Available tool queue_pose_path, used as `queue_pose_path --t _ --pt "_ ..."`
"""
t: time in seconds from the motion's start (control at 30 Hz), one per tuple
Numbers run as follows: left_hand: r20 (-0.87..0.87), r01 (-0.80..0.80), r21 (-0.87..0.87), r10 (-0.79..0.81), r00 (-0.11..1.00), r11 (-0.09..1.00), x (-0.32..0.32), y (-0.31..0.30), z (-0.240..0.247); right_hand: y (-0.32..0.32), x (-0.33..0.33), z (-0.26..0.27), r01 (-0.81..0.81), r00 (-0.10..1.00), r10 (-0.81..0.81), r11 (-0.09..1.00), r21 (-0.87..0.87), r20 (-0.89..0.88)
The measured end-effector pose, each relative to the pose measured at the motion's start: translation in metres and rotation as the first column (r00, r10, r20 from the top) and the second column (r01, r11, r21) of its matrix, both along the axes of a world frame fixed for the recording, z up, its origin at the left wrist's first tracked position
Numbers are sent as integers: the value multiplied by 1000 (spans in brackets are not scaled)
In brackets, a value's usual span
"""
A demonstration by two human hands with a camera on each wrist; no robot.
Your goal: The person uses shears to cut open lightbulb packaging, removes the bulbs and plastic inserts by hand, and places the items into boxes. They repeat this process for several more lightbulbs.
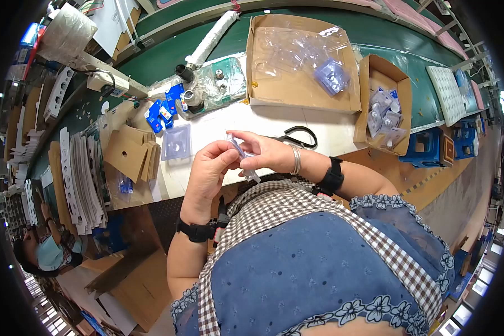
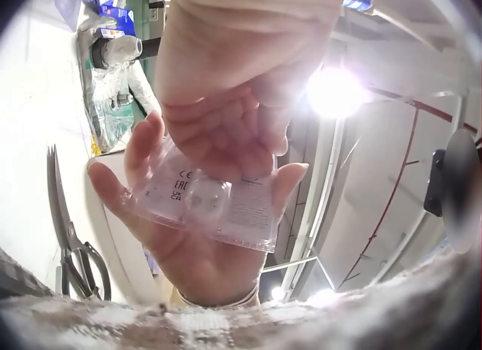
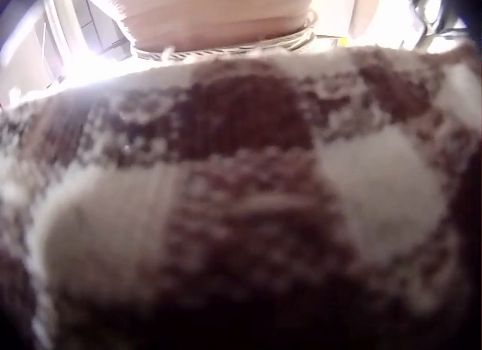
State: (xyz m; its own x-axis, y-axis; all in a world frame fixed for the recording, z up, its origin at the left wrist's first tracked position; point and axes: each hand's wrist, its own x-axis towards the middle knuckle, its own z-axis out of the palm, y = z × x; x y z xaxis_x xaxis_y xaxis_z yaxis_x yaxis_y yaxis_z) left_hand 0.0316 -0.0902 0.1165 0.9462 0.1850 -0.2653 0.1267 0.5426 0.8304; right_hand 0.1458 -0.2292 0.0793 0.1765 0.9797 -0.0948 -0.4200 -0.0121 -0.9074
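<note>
Both hands meet over the table's front edge, holding a clear plastic blister pack with printed text and a moulded bubble in its middle. My left hand pinches the pack from one side, its fingers curled against it in the left wrist view. My right hand grips the pack by its edges, thumb and fingers on opposite sides. Another clear blister lies on the white table surface left of the hands. Black-handled scissors lie just beyond the right hand. Checked apron cloth fills most of the right wrist view.
A large cardboard tray at the back holds clear blisters. A smaller cardboard box to its right holds several packed pieces. Blue cards, brown cardboard pieces and a bagged board lie to the left.
</note>
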Motion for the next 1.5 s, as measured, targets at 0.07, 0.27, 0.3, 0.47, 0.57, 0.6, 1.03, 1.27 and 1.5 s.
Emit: queue_pose_path --t 0.07,0.27,0.3,0.47,0.57,0.6,1.03,1.27,1.5 --pt "12 1 1 -1 1000 1000 1 1 -4 1 1 -1 -25 991 30 999 40 -130" --pt "56 -37 7 37 998 999 10 -2 -6 -3 4 4 -14 944 18 1000 12 -330" --pt "61 -77 47 74 995 996 11 -4 -4 -5 7 4 49 934 -52 999 -18 -353" --pt "29 -219 124 217 976 968 22 0 -16 -5 18 2 320 947 -320 947 -6 -14" --pt "83 -316 579 332 940 751 38 -16 -3 -8 25 -12 348 918 -351 936 45 186" --pt "226 -348 877 354 907 331 45 -22 6 -10 30 -15 356 850 -356 931 75 388" --pt "-80 45 730 20 997 682 97 -54 -4 -60 56 -13 547 383 -343 833 88 858" --pt "-1 -10 923 27 1000 384 149 -76 -47 -75 73 -12 654 117 -177 754 59 977" --pt "-33 -112 534 152 988 838 190 -16 -53 -99 120 -12 810 335 -142 548 -208 932"
